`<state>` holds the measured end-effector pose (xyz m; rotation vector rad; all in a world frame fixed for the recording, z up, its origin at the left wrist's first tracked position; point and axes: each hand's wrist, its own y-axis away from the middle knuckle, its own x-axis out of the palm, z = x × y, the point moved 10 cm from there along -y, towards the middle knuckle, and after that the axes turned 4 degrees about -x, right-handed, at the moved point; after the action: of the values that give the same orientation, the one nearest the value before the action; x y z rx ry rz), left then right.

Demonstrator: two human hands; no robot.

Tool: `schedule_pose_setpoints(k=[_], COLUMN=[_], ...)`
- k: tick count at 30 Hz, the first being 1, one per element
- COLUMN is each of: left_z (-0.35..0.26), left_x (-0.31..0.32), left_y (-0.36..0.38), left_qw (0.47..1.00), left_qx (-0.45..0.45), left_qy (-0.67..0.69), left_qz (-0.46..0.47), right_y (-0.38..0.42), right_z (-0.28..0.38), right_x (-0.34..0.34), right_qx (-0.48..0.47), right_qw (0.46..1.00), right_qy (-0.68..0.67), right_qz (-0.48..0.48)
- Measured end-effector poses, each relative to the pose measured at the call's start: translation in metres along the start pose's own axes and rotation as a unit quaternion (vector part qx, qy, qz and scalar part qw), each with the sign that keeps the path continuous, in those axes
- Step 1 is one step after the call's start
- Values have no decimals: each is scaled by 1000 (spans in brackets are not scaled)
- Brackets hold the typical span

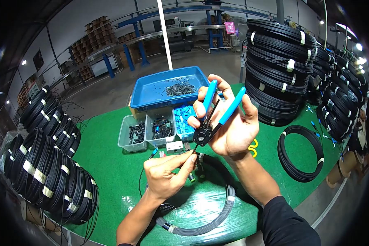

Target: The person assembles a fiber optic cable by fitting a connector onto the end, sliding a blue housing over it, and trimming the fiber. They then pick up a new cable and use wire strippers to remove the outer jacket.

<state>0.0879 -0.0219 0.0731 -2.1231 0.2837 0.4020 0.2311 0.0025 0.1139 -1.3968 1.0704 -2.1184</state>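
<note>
Blue-handled strippers [225, 116], likely light and rigid, sit above the surface [104, 176] in the right hand [238, 137], its grip spread round the handles [209, 96], their best hold; the left hand [168, 172] firmly pinches springy-looking cable [195, 148].

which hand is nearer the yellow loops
Right. The right hand is raised above the table, just left of the yellow loops in view; the left hand is farther left of them.
</note>
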Motion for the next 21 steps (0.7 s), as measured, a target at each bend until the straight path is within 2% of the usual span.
schedule_pose_setpoints(k=[21], left_z=[-10], left_x=[0], left_y=[-2], left_qw=[1000], left_qx=[22], left_qy=[2], left_qz=[0], right_y=[-1], right_z=[8], right_x=[0], right_qx=[-9], right_qw=[1000], right_qy=[1], right_qz=[-20])
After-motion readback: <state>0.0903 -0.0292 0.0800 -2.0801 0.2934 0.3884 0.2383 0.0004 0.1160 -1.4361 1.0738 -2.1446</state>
